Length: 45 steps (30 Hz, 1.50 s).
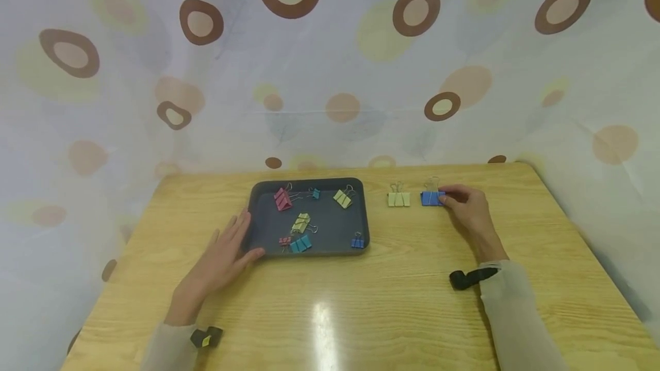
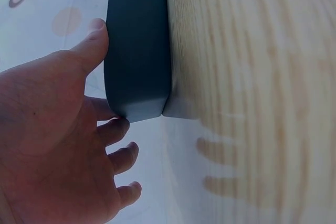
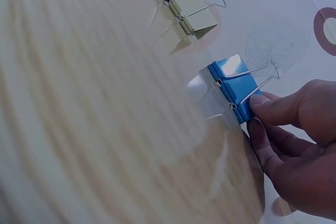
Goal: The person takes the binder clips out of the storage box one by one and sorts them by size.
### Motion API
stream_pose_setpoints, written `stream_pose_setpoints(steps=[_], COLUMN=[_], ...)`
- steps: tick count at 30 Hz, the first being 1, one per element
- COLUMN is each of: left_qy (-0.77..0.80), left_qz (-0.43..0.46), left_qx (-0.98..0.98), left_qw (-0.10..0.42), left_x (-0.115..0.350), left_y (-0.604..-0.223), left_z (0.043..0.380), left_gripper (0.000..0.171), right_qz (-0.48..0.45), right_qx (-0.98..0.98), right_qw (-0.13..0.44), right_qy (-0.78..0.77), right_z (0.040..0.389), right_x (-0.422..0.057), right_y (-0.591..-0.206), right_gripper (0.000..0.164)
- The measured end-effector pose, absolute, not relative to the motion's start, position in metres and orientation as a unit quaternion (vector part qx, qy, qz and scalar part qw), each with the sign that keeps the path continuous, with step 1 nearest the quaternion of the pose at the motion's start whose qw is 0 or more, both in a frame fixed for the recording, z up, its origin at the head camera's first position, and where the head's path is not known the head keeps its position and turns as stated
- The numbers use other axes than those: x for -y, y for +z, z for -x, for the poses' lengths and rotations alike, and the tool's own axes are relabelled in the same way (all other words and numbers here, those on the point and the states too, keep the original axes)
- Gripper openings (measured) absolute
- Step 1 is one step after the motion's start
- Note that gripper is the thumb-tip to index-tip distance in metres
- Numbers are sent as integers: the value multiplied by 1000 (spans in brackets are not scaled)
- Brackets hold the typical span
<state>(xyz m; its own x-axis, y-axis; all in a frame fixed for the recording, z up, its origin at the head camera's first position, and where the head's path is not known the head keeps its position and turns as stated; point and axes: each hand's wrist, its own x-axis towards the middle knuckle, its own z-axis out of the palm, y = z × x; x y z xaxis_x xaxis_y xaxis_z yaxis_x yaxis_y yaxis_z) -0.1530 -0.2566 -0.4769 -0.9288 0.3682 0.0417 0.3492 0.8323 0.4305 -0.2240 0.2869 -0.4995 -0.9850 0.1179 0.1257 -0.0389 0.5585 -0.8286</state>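
Note:
My right hand (image 1: 470, 210) pinches the right end of a large blue binder clip (image 1: 431, 198) between thumb and fingers. The clip stands on the table with its wire handles up, as the right wrist view also shows. Just left of it a pale yellow binder clip (image 3: 188, 11) stands the same way. My left hand (image 1: 223, 256) lies with fairly straight fingers against the left side of a dark grey tray (image 1: 330, 233), thumb at its front left corner. In the left wrist view the thumb and fingertips touch the tray's outer wall (image 2: 137, 45).
Inside the tray lie a large pink clip (image 1: 282, 199), two yellow clips (image 1: 342, 198), a teal clip (image 1: 301, 244), a small blue clip (image 1: 357, 243) and other small clips. A patterned curtain (image 1: 309, 142) hangs behind the wooden table (image 1: 392, 302).

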Motion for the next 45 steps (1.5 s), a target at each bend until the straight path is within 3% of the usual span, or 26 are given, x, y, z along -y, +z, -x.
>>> stream_pose_setpoints(steps=[12, 19, 31, 45], left_qy=[212, 210, 209, 209], left_qz=[-187, -187, -189, -187], left_qx=[-959, -959, -959, -960], left_qw=[19, 15, 15, 15], left_x=[256, 258, 257, 256], left_y=[-475, -477, -478, -476], left_z=[153, 154, 154, 152], left_gripper=[88, 88, 89, 89], right_qz=[43, -9, -86, -142], right_qx=[851, 808, 809, 806], right_qw=[80, 102, 85, 48], right_qy=[517, 581, 575, 572], right_z=[219, 216, 207, 200], right_x=[-290, -285, -240, -178], right_y=[-491, -478, -457, -458], right_gripper=[36, 38, 35, 37])
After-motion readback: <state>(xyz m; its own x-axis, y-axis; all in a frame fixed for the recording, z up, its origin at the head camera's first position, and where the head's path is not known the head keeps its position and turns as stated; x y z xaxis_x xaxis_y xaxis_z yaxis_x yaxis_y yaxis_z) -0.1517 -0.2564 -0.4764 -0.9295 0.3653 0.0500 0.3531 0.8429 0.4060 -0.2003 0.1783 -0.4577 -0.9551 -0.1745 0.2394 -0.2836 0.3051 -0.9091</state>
